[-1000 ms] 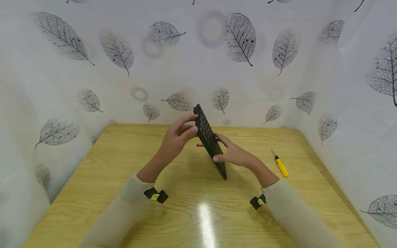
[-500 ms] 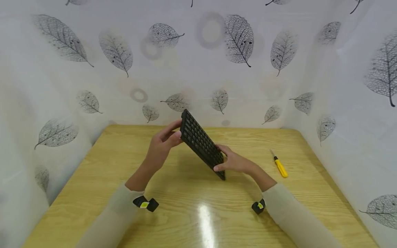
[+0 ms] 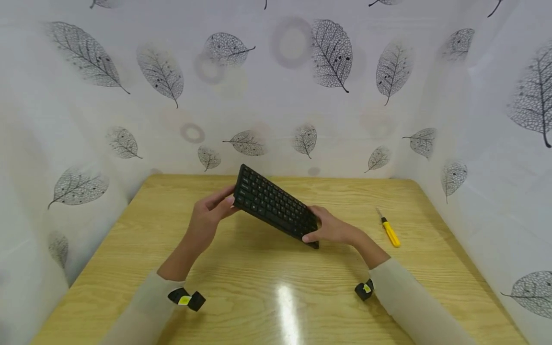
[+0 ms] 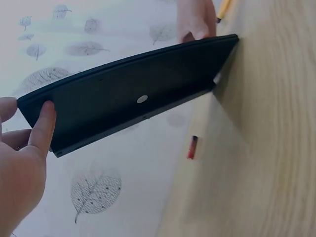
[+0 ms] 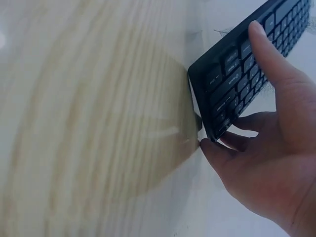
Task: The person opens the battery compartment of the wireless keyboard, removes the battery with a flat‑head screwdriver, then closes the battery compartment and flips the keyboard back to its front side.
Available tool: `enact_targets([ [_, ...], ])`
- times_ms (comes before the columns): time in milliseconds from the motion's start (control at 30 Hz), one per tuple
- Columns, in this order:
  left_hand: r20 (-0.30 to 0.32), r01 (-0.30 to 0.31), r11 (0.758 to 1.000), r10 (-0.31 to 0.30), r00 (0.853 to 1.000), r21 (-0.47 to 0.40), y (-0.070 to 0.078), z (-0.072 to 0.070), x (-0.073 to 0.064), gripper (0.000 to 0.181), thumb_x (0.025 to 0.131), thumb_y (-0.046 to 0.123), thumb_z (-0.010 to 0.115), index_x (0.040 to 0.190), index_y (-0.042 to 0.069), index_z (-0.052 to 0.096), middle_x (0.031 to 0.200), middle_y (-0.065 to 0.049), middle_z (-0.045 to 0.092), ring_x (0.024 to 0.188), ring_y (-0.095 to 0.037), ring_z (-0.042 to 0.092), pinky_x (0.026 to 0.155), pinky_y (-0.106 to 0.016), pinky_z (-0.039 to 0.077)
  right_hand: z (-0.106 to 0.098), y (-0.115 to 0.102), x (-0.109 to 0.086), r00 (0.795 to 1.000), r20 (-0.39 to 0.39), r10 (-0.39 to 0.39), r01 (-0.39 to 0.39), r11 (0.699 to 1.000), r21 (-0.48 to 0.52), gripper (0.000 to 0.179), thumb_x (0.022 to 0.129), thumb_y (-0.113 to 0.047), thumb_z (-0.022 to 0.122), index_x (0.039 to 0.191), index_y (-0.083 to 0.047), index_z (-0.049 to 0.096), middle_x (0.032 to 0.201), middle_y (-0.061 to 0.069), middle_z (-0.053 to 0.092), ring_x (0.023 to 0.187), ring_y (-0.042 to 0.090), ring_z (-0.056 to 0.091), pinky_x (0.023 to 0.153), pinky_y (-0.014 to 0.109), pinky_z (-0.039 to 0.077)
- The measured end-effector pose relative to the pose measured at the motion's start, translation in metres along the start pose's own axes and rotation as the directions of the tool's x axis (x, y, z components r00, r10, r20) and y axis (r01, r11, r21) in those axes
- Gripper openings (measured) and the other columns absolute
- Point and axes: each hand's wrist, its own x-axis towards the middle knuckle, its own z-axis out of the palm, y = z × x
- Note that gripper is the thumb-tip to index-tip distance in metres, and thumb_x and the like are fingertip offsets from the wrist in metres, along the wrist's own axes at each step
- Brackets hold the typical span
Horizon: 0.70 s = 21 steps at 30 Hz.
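A black keyboard [image 3: 276, 205] is held tilted over the table, its left end raised and its right end low, close to the tabletop. My left hand [image 3: 206, 218] grips the raised end, thumb at the front edge and fingers behind. At the lower right end, my right hand [image 3: 331, 226] holds the keyboard with its thumb on the near edge. The left wrist view shows the smooth underside of the keyboard [image 4: 123, 94] with a small pale oval on it. Keys face the right wrist camera, beside the thumb of my right hand [image 5: 266, 173].
A screwdriver [image 3: 390, 232] with a yellow handle lies on the table [image 3: 241, 297] to the right. A small red battery [image 4: 192, 147] lies behind the keyboard, hidden in the head view. Leaf-patterned cloth [image 3: 276, 96] encloses the back and sides.
The keyboard's left end has swung down and to the left with my left hand, turning the keys toward the head camera. My right hand has lowered slightly. The red battery is now hidden from the head.
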Motion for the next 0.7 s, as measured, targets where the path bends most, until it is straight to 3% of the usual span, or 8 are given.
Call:
enact_targets([
  [133, 0.011, 0.119, 0.993, -0.119, 0.993, 0.005, -0.012, -0.008, -0.003, 0.050, 0.103, 0.018, 0.059, 0.146, -0.005, 0.048, 0.148, -0.024, 0.050, 0.117, -0.012, 0.066, 0.096, -0.031, 0.053, -0.006, 0.007, -0.006, 0.999, -0.025, 0.035, -0.036, 0.999, -0.030, 0.117, 0.083, -0.051, 0.080, 0.163, -0.007, 0.008, 0.168, 0.018, -0.001, 0.153, 0.045, 0.011, 0.115, 0.064, 0.027],
  [233, 0.023, 0.223, 0.975, -0.223, 0.975, 0.004, -0.025, -0.013, -0.005, 0.050, 0.103, 0.016, 0.060, 0.147, -0.003, 0.048, 0.149, -0.021, 0.051, 0.117, -0.013, 0.067, 0.096, -0.030, 0.053, -0.011, 0.012, -0.011, 0.997, -0.043, 0.058, -0.060, 0.998, -0.036, 0.117, 0.083, -0.050, 0.081, 0.162, -0.005, 0.008, 0.168, 0.019, -0.002, 0.153, 0.045, 0.008, 0.116, 0.064, 0.025],
  [367, 0.045, 0.318, 0.948, -0.319, 0.947, 0.011, -0.044, -0.016, -0.005, 0.047, 0.104, 0.010, 0.055, 0.148, -0.003, 0.046, 0.150, -0.020, 0.050, 0.117, -0.014, 0.067, 0.096, -0.031, 0.053, -0.016, 0.021, -0.017, 0.994, -0.070, 0.080, -0.084, 0.995, -0.046, 0.118, 0.083, -0.049, 0.081, 0.162, -0.002, 0.006, 0.167, 0.021, -0.004, 0.152, 0.048, 0.006, 0.115, 0.066, 0.025],
  [500, 0.062, 0.350, 0.935, -0.354, 0.933, 0.057, -0.058, -0.012, -0.002, 0.045, 0.103, 0.006, 0.054, 0.147, -0.006, 0.046, 0.148, -0.023, 0.051, 0.117, -0.017, 0.067, 0.097, -0.033, 0.053, -0.019, 0.027, -0.022, 0.990, -0.101, 0.103, -0.109, 0.993, -0.055, 0.119, 0.084, -0.049, 0.080, 0.161, 0.000, 0.003, 0.166, 0.023, -0.007, 0.152, 0.049, 0.003, 0.113, 0.067, 0.027],
  [600, 0.074, 0.345, 0.927, -0.358, 0.931, 0.147, -0.065, -0.010, -0.002, 0.045, 0.102, 0.004, 0.054, 0.145, -0.008, 0.047, 0.145, -0.027, 0.052, 0.118, -0.022, 0.065, 0.097, -0.035, 0.054, -0.020, 0.029, -0.026, 0.986, -0.118, 0.117, -0.123, 0.991, -0.044, 0.118, 0.085, -0.046, 0.080, 0.161, 0.001, 0.003, 0.166, 0.023, -0.008, 0.152, 0.049, 0.002, 0.114, 0.067, 0.026],
  [700, 0.054, 0.346, 0.899, -0.372, 0.927, 0.267, -0.069, -0.008, -0.004, 0.044, 0.100, 0.004, 0.057, 0.142, -0.008, 0.051, 0.141, -0.026, 0.056, 0.119, -0.025, 0.064, 0.095, -0.035, 0.055, -0.021, 0.029, -0.029, 0.983, -0.127, 0.130, -0.135, 0.991, -0.027, 0.117, 0.085, -0.043, 0.081, 0.161, 0.001, 0.003, 0.167, 0.023, -0.008, 0.152, 0.048, 0.001, 0.115, 0.067, 0.025],
])
